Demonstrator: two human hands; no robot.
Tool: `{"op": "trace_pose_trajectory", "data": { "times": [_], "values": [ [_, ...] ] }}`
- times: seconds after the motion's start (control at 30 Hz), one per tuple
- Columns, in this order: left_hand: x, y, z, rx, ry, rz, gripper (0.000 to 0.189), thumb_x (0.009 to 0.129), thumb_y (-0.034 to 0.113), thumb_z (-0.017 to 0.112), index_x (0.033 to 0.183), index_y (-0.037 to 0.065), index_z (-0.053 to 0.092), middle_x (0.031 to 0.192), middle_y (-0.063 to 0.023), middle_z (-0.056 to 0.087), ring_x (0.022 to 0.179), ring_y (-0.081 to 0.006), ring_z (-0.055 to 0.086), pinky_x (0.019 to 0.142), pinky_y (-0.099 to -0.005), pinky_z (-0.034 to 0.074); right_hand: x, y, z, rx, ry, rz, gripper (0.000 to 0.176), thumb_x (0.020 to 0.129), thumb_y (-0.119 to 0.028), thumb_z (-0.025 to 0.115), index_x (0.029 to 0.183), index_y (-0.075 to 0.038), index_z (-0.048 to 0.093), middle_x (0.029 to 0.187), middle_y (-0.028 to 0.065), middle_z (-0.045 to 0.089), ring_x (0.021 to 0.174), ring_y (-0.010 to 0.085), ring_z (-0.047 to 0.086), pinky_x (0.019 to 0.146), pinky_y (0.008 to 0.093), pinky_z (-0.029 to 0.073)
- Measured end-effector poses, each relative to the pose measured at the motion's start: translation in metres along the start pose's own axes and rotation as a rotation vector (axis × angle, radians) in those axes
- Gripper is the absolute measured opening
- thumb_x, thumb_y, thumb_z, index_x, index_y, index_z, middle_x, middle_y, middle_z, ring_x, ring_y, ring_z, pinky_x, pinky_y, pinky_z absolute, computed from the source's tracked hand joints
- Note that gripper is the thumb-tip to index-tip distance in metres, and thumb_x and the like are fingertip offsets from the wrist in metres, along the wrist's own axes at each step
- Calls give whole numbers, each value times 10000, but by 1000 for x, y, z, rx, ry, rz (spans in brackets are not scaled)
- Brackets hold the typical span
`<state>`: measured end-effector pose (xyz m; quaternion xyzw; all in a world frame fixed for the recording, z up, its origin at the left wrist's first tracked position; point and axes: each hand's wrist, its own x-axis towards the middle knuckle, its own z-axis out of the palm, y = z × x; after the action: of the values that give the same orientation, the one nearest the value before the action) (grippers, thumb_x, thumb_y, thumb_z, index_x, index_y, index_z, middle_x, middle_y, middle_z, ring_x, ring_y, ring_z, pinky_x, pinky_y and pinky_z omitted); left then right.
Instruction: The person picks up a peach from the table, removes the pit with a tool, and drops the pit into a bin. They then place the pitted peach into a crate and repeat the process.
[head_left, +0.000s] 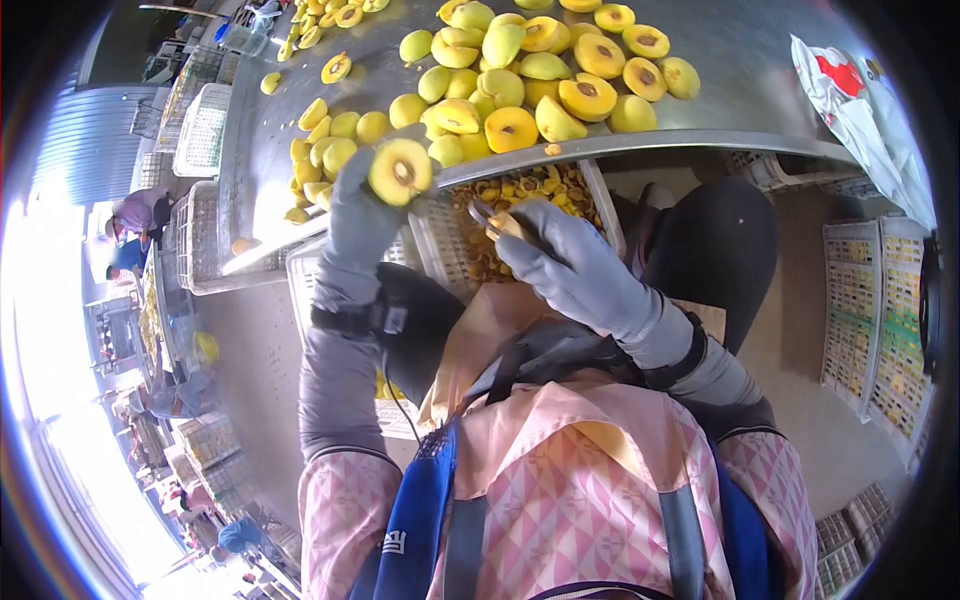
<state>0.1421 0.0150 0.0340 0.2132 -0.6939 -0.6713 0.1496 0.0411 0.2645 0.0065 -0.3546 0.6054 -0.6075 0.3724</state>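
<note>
My left hand (360, 222), in a grey glove, grips a yellow peach half (388, 183) just off the table's edge, its cut face and brown centre turned up. Gloved in grey too, my right hand (580, 268) is closed around a pitting tool (484, 212) with a curved metal tip and a tan handle. That tip points toward the peach half but stays apart from it. Below both hands is a plastic crate (604, 205) holding brown and yellow peach scraps. Several more peach halves (511, 129) lie heaped on the metal table (730, 105).
A white plastic bag (850, 110) with red print hangs at the table's right end. Crates (850, 310) stand at right, and others (203, 130) at left. My knees flank the scrap crate. People (140, 212) are at work far left.
</note>
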Motion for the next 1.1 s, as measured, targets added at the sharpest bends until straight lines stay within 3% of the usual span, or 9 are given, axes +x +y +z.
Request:
{"op": "trace_pose_trajectory", "data": {
  "times": [0.1,0.27,0.4,0.6,0.7,0.9,1.0,1.07,1.1],
  "values": [
    [-22,-13,41,307,-4,165,326,1053,180,441,1259,-51,542,1278,-200,617,1076,-272,650,946,-394,556,-1,4,10,-106,205,-258,248,984,-243,641,1089,-27,575,876,217,655,819,448,635,664,479,493],
    [-40,-8,89,529,21,436,223,965,30,597,1176,-37,566,1194,-175,648,1040,-235,640,929,-345,526,-5,5,14,-240,355,-434,242,990,-228,634,1124,-34,581,850,205,664,764,419,649,627,487,488],
    [-42,-4,99,755,127,527,239,950,64,628,1159,-33,561,1162,-161,658,1025,-228,635,888,-334,519,-6,2,12,-268,315,-386,225,990,-221,635,1101,-35,575,822,201,654,746,423,642,614,489,478],
    [-44,-17,115,363,294,403,200,864,-14,687,1054,-27,626,1165,-145,650,1067,-237,647,942,-339,511,-8,6,11,-71,234,-189,226,1005,-232,614,1091,-27,568,817,207,645,766,424,643,634,474,484],
    [-45,0,115,793,310,429,330,908,-17,652,1228,-29,571,1227,-170,634,1118,-254,631,970,-355,506,0,15,10,10,252,-212,287,1008,-238,609,1180,-12,571,869,215,662,805,416,657,665,460,501],
    [-54,-7,118,-521,-106,62,659,962,159,455,1575,27,253,1525,-168,408,1315,-210,485,1100,-350,389,3,19,-4,-208,361,-422,415,986,-215,634,1317,15,535,979,219,685,830,402,673,695,451,522],
    [-53,-10,99,-331,-64,-153,552,961,227,569,1448,22,410,1345,-143,563,1177,-232,597,971,-349,500,1,18,-2,-455,403,-595,362,971,-195,643,1252,11,547,931,211,684,780,402,671,657,460,517],
    [-50,-2,97,-778,38,-351,458,849,98,750,1253,17,552,1148,-129,652,1015,-237,669,841,-351,558,-5,14,4,-584,411,-694,321,962,-186,647,1205,-1,553,891,207,681,750,401,668,627,462,512],
    [-50,-3,94,-225,55,-130,424,867,98,728,1247,8,561,1148,-133,658,1007,-244,674,854,-352,557,-6,10,4,-476,353,-550,295,961,-186,648,1178,-10,554,867,202,673,736,399,663,615,460,508]
  ]
}}
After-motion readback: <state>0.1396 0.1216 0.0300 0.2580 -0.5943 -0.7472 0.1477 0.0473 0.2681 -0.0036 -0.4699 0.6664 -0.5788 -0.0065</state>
